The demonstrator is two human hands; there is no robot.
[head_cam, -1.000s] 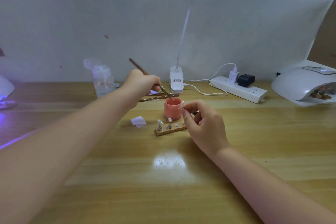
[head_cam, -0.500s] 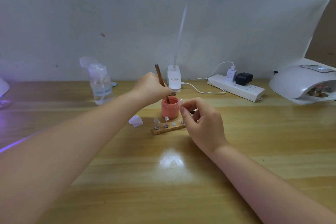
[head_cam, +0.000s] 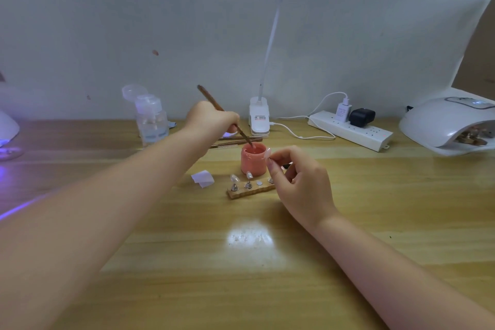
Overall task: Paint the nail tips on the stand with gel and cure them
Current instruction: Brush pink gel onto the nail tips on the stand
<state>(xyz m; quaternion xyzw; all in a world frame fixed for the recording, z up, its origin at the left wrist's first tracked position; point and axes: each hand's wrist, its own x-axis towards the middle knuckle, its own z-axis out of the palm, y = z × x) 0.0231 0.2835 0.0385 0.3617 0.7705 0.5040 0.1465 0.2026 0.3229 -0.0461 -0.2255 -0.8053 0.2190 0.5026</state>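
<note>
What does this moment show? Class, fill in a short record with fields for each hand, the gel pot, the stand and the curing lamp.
Left hand: left hand grips a brush, its tip dipped in the gel pot
Right hand: right hand pinches a nail tip beside the pot
Gel pot: pink, open, upright behind the stand
Stand: wooden stand carries two nail tips, one round spot bare
Curing lamp: white curing lamp at far right

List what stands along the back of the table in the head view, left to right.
Clear bottle → lamp base → power strip → white curing lamp.
</note>
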